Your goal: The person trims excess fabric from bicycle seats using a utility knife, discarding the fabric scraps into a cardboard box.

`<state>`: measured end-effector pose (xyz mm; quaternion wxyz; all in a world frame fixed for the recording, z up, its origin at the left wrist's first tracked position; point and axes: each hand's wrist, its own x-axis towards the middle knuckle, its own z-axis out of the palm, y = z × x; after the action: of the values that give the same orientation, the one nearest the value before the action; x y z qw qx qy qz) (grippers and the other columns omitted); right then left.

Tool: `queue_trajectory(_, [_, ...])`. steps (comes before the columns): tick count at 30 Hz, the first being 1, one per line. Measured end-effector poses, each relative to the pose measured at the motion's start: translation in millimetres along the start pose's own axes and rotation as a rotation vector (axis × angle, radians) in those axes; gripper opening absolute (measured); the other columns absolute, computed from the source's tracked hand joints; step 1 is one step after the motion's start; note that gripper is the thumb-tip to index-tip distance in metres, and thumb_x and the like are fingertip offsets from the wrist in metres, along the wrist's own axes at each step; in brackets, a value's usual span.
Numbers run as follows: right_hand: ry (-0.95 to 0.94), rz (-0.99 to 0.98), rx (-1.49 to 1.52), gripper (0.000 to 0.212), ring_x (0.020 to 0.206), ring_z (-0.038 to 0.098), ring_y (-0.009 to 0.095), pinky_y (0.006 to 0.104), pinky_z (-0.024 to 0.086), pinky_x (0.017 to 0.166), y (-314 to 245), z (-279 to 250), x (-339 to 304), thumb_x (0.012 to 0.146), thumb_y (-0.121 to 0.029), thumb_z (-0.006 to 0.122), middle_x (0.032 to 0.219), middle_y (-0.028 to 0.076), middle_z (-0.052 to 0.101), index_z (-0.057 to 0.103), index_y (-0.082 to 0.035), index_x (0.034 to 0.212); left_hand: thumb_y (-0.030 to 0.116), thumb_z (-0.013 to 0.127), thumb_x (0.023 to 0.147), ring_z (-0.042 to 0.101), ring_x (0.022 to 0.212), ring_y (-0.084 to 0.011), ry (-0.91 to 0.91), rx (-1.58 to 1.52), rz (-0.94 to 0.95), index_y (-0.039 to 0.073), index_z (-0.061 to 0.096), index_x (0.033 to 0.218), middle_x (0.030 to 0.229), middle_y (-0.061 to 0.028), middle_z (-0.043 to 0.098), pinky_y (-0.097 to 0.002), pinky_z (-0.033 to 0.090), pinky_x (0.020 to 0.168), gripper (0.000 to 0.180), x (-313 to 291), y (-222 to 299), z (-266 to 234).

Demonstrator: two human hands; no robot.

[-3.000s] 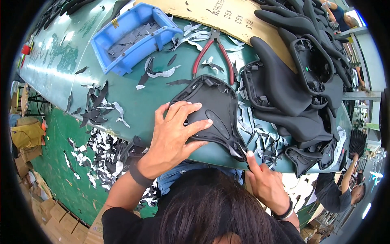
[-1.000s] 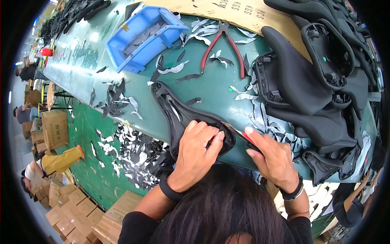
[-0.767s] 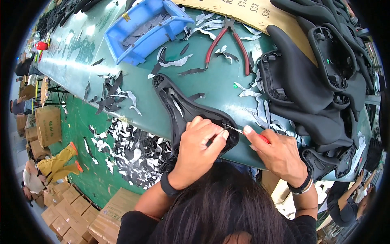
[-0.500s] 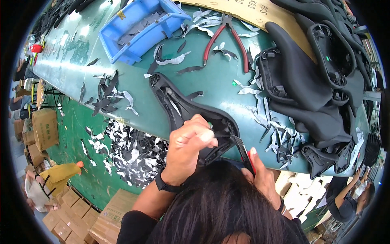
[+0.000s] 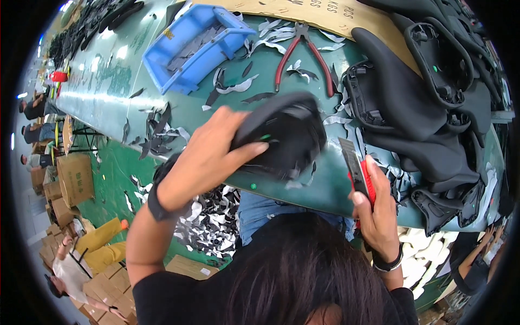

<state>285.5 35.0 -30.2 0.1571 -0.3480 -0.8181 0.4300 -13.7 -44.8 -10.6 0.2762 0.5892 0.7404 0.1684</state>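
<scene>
Above the table's near edge, my left hand (image 5: 208, 151) grips a black bicycle saddle (image 5: 287, 135) by its rim, thumb on the underside and fingers round the outside. The saddle is tilted and smeared by motion, with its hollow underside facing me. To its right, my right hand (image 5: 379, 219) is closed round a red-and-black utility knife (image 5: 362, 176). The knife's long blade is out and points up and away from me, apart from the saddle.
Several black saddles (image 5: 406, 103) are heaped at the right. Red-handled pliers (image 5: 323, 65) lie at the far middle among trimmed strips (image 5: 238, 85). A blue bin (image 5: 214, 55) stands far left beside a cardboard sheet (image 5: 319, 16). Scraps (image 5: 211, 230) cover the floor below; other people are around.
My left hand has lifted and turned the saddle off the tabletop, opening from a fist to grip its rim. My right hand has drawn the knife away to the right.
</scene>
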Motion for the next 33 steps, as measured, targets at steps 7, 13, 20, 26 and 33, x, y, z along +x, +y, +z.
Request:
queue_trajectory(7, [-0.152,0.205,0.206,0.053,0.107,0.060,0.043,0.0419,0.049,0.088,-8,18,11,0.094,-0.009,0.054,0.132,0.024,0.052,0.033,-0.001,0.142,0.011,0.066,0.087,0.059,0.101,-0.0207,0.337,-0.701,-0.355,-0.005,0.050,0.123,0.112,-0.0151,0.062,-0.0336,0.047,0.090,0.042,-53,5,65])
queue_trajectory(13, [-0.169,0.098,0.088,0.057,0.092,0.060,0.047,0.0488,0.049,0.077,-11,34,38,0.092,-0.009,0.057,0.115,0.028,0.059,0.032,-0.002,0.143,0.009,0.066,0.086,0.059,0.099,-0.0205,0.391,-0.731,-0.365,-0.004,0.050,0.122,0.111,-0.0141,0.060,-0.0332,0.046,0.088,0.041,-56,10,80])
queue_trajectory(20, [-0.263,0.153,0.052,0.061,0.088,0.060,0.049,0.0495,0.049,0.076,-23,33,21,0.090,-0.007,0.060,0.110,0.031,0.060,0.030,0.002,0.142,0.007,0.065,0.086,0.056,0.093,-0.0217,0.504,-0.717,-0.320,-0.003,0.044,0.125,0.106,-0.0124,0.054,-0.0342,0.046,0.085,0.045,-63,20,103])
queue_trajectory(26, [-0.129,0.341,0.203,0.061,0.108,0.062,0.036,0.0399,0.049,0.088,-18,21,12,0.090,-0.011,0.062,0.123,0.024,0.056,0.032,0.000,0.142,0.011,0.070,0.081,0.060,0.086,-0.0339,0.597,-0.457,-0.312,-0.002,0.049,0.114,0.110,-0.0178,0.050,-0.0389,0.049,0.072,0.040,-68,28,102])
queue_trajectory(33, [-0.018,-0.127,-0.061,0.073,0.111,0.059,0.041,0.0412,0.048,0.093,-20,50,91,0.081,0.002,0.067,0.130,0.022,0.053,0.029,-0.003,0.144,0.013,0.071,0.080,0.059,0.087,-0.0361,0.616,-0.377,-0.190,-0.001,0.050,0.115,0.110,-0.0179,0.050,-0.0431,0.049,0.073,0.043,-63,30,103])
